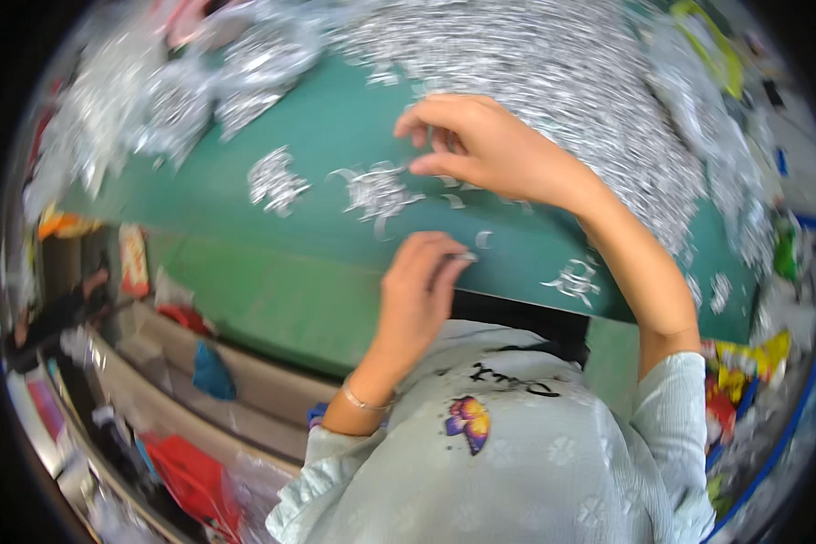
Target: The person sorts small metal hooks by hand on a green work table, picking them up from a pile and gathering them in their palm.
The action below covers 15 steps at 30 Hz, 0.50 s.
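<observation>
A large heap of small curved silver metal pieces (553, 82) covers the far part of the green table. Closer to me lie a small pile of these pieces (377, 192) and, left of it, another small pile (276, 181). My right hand (480, 145) hovers just right of the nearer pile, fingers curled, thumb apart from them, with nothing visible between. Near the table's front edge, my left hand (415, 288) pinches a small silver piece (467, 257) between thumb and fingertips. A single loose piece (484, 239) lies just beyond it. Motion blurs the hands slightly.
Clear plastic bags (177, 100) with more silver pieces stand at the far left. Another small group of pieces (575, 281) lies by the front edge on the right. Below the table at left are a beige drawer-like bin (254, 408) and a red bag (190, 476).
</observation>
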Motion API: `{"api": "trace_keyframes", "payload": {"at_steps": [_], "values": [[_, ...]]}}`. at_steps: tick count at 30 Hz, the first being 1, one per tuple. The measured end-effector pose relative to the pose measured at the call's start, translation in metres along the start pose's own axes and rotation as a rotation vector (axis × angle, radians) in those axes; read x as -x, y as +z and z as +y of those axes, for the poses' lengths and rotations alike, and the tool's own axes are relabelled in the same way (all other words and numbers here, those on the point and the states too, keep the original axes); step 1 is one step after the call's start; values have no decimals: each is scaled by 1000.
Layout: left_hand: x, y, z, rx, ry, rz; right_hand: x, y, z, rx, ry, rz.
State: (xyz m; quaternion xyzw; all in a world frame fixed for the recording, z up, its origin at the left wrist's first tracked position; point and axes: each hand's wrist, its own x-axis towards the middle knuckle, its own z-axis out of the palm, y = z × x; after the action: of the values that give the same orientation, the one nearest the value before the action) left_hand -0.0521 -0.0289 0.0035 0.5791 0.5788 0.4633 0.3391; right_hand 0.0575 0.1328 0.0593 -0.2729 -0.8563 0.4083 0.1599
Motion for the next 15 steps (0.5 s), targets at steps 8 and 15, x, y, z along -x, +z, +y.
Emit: {"api": "trace_keyframes", "payload": {"at_steps": [8, 15], "values": [[-15, 50, 46, -42, 119, -218, 247, -44, 7, -129, 416, 580], [-30, 135, 91, -7, 309, -660, 399, -24, 6, -168, 741, 905]]}}
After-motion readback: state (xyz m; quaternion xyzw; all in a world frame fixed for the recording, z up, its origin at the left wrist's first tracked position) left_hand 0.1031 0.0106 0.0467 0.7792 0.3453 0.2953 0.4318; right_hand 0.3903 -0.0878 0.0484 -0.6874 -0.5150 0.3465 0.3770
